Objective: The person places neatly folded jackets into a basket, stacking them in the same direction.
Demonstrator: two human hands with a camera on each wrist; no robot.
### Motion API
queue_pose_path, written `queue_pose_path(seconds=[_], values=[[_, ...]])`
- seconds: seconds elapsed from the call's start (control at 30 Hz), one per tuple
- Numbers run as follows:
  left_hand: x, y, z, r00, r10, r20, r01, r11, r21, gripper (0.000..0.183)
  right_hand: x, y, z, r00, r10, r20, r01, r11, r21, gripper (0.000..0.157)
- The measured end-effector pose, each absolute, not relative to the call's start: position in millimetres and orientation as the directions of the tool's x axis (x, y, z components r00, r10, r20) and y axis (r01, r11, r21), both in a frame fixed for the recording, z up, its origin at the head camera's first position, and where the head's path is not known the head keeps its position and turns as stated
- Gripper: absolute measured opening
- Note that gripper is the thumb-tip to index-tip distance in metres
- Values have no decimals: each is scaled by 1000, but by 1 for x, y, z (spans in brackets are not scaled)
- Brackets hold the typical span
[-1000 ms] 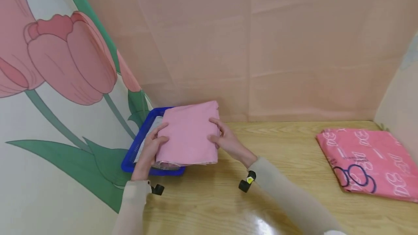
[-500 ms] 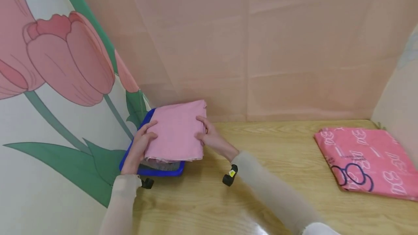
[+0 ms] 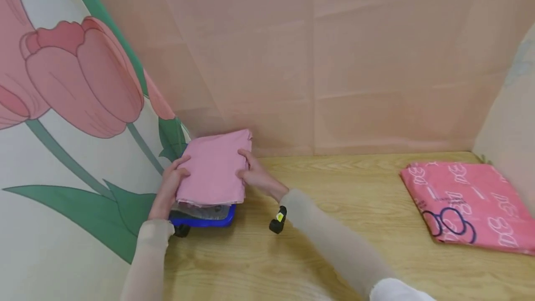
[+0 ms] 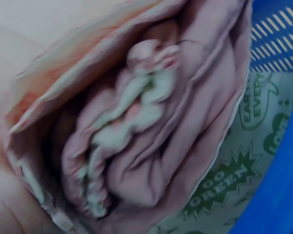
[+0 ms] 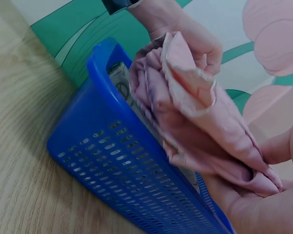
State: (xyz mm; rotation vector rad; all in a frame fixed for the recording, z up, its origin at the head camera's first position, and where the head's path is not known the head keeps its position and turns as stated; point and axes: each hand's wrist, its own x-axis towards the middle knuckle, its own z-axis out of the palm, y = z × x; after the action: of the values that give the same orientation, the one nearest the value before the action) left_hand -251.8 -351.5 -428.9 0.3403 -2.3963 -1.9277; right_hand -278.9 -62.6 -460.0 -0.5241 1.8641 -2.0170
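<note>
A folded pink cloth (image 3: 214, 168) is held between both hands over a blue plastic basket (image 3: 205, 222). My left hand (image 3: 169, 185) grips its left side, thumb on top. On the opposite side my right hand (image 3: 259, 175) pinches the edge between thumb and fingers. Gathered, elastic-looking edges show inside the folds of the cloth (image 4: 136, 112) in the left wrist view. Beneath it, printed grey-green sheeting (image 4: 219, 185) with words such as "GO GREEN" lies in the basket. From the right wrist, the cloth (image 5: 200, 112) appears just over the basket's rim (image 5: 112, 83).
A folded darker pink cloth (image 3: 468, 203) with white print and a navy bow lies at the right on the wood-patterned surface (image 3: 334, 226). A tulip-printed wall (image 3: 83, 161) rises close at left. A beige-pink backdrop (image 3: 313, 59) stands behind.
Both hands have carried the folded pink cloth leftward, so it now covers more of the basket. The grip on each side looks the same. The view has shifted slightly.
</note>
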Motion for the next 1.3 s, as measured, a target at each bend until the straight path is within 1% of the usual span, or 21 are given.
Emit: queue_pose_path(seconds=[0.27, 0.47, 0.57, 0.73, 0.83, 0.93, 1.07, 1.17, 1.3], values=[[-249, -368, -435, -970, -214, -115, -158, 200, 967, 63, -279, -80, -459, -846, -533, 0, 26, -40, -999, 77], [-252, -375, -437, -974, -202, -101, -143, 204, 969, 63, -284, -87, -460, -850, -526, -15, 49, -52, -997, 79], [-252, -378, -439, -971, -220, -96, -146, 223, 964, 63, -285, -91, -463, -850, -526, -17, 49, -47, -998, 80], [-250, -386, -445, -955, -286, -79, -160, 270, 950, 64, -283, -101, -469, -851, -526, 3, 24, -45, -999, 81], [-250, -389, -448, -951, -305, -60, -158, 308, 938, 64, -282, -109, -472, -864, -502, 19, 0, -37, -999, 81], [-252, -390, -450, -950, -308, -60, -166, 332, 929, 65, -281, -115, -474, -885, -465, 30, -31, -5, -1000, 82], [-255, -390, -447, -950, -305, -62, -177, 366, 913, 67, -281, -122, -473, -889, -454, 58, -79, 29, -996, 84], [-259, -391, -445, -953, -297, -67, -185, 391, 901, 68, -280, -126, -472, -887, -457, 62, -88, 36, -995, 85], [-262, -392, -445, -957, -267, -118, -215, 375, 902, 69, -276, -129, -474, -897, -439, 40, -80, 73, -994, 85]])
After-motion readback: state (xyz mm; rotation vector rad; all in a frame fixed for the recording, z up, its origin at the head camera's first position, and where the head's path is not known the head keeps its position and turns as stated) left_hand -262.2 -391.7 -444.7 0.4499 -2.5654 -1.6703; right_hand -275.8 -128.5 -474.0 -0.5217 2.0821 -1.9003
